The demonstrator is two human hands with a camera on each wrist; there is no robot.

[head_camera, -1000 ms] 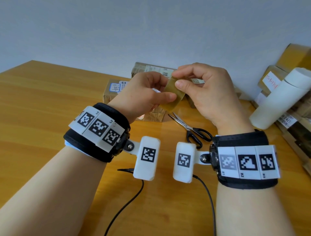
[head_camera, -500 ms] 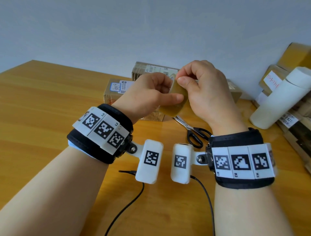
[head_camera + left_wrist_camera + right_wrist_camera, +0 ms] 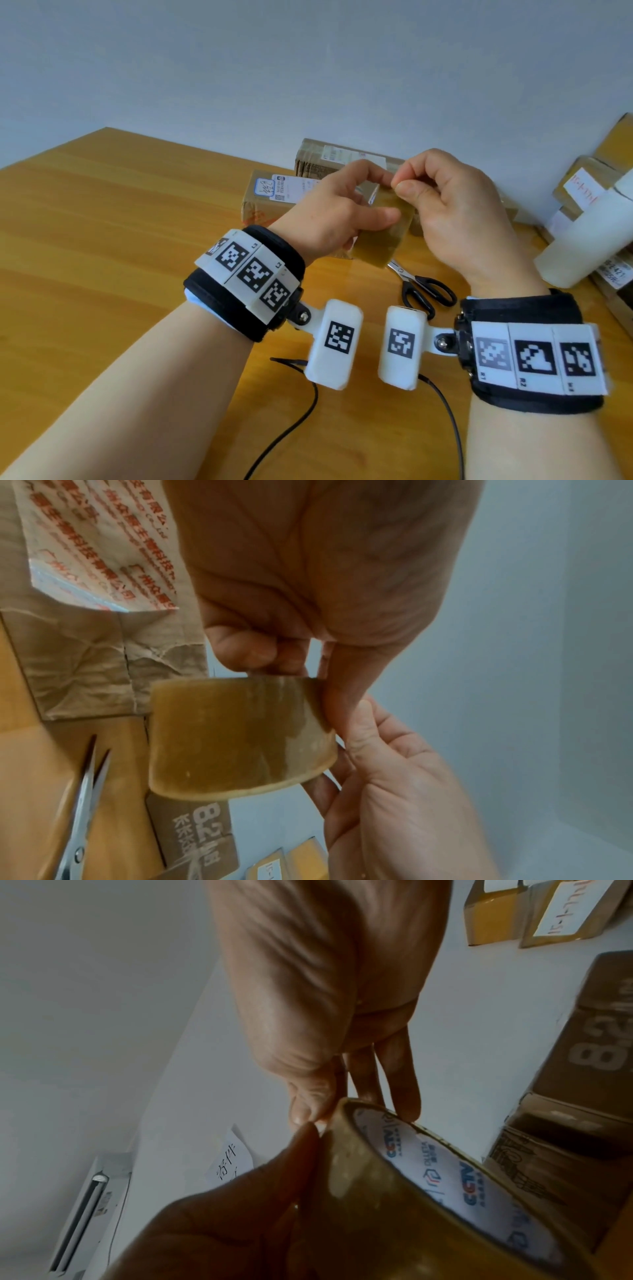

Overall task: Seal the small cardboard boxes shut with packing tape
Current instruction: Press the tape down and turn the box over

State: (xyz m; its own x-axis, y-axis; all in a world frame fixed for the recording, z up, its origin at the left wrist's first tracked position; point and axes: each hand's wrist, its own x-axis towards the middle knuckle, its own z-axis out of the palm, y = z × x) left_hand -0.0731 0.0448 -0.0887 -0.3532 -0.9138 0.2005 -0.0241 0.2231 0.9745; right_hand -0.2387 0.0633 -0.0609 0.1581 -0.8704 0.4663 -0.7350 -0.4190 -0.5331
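The left hand (image 3: 337, 214) grips the tape roll (image 3: 382, 236) while the right hand (image 3: 455, 209) pinches at its 12 o'clock edge, probably lifting the loose end to pull out next.

Amber tape roll (image 3: 378, 236) held aloft, centre; two labelled cardboard boxes (image 3: 270, 195) behind at twelve o'clock.

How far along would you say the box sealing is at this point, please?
Done: nothing visibly sealed in this run; the labelled cardboard box nearest the hands sits untouched. In hand: the left hand grips the brown packing tape roll in the air while the right hand pinches at its upper edge, apparently lifting the free end. Left: pulling a strip, laying it over a box and cutting it; the scissors lie unused on the table.
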